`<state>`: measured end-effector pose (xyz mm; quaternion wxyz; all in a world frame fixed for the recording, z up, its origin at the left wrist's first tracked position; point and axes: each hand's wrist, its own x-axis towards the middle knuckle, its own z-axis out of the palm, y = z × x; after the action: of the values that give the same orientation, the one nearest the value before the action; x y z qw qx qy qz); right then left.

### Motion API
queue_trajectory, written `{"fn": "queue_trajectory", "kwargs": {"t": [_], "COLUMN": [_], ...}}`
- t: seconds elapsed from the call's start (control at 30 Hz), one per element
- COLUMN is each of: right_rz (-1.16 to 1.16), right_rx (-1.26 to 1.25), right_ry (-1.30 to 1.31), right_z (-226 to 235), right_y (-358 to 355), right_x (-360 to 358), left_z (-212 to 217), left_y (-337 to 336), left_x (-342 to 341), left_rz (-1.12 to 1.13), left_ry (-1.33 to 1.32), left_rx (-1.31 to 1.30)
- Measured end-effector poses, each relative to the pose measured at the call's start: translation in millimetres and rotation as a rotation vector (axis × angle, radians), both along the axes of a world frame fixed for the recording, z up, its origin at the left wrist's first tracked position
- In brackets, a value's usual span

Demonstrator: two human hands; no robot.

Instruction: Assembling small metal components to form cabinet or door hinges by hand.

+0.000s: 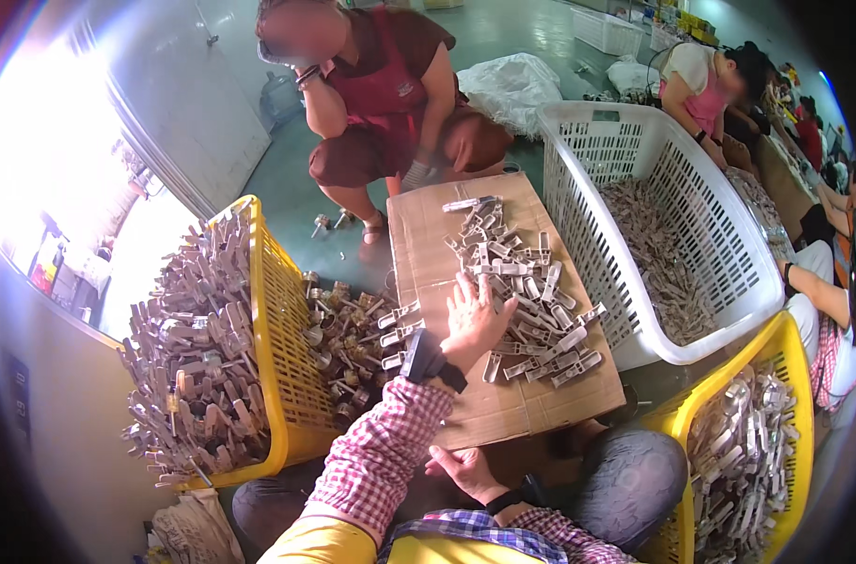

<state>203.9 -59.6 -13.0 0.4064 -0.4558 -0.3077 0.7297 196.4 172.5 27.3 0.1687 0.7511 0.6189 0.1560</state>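
A loose heap of grey metal clips (531, 273) lies on a flat cardboard sheet (428, 244) in front of me. My left hand (475, 320) reaches over the sheet with its fingers spread, touching the left side of the heap. Several more clips (400, 334) are set in a short column at the sheet's left edge, beside my left wrist. Low by the sheet's near edge is my right hand (467, 473), its thumb and fingers apart and nothing seen in them. Part of its fingers is in shadow.
Yellow baskets heaped with metal parts stand at left (270, 338) and right (682, 442). A white basket (564, 179) holds more parts beyond the sheet. Brass-coloured pieces (348, 329) lie on the floor. One person (390, 85) squats opposite; another (696, 94) works at far right.
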Motion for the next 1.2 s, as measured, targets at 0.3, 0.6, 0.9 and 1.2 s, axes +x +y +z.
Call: {"fn": "queue_trajectory", "kwargs": {"t": [0.3,0.6,0.9,1.2], "right_rz": [-0.002,0.028,0.101,0.109], "right_rx": [0.081,0.045,0.082,0.123], "right_ry": [0.018,-0.178,-0.289,-0.332], "right_z": [-4.6,-4.7,1.3,12.2], "right_y": [4.4,4.3,1.6,2.1], "right_x": [-4.5,0.3,-0.7,-10.8], "left_z": [0.5,-40.2,-271.2,-241.7], "left_y": [10.0,27.1,-92.1,-20.8], "left_x": [-18.1,-266.2,-279.8,-308.8], "left_rz": [0.025,0.5,0.742,0.843], "left_ry": [-0.061,-0.97,-0.585,-0.233], "left_rx": [0.017,0.243,-0.301,-0.114]}}
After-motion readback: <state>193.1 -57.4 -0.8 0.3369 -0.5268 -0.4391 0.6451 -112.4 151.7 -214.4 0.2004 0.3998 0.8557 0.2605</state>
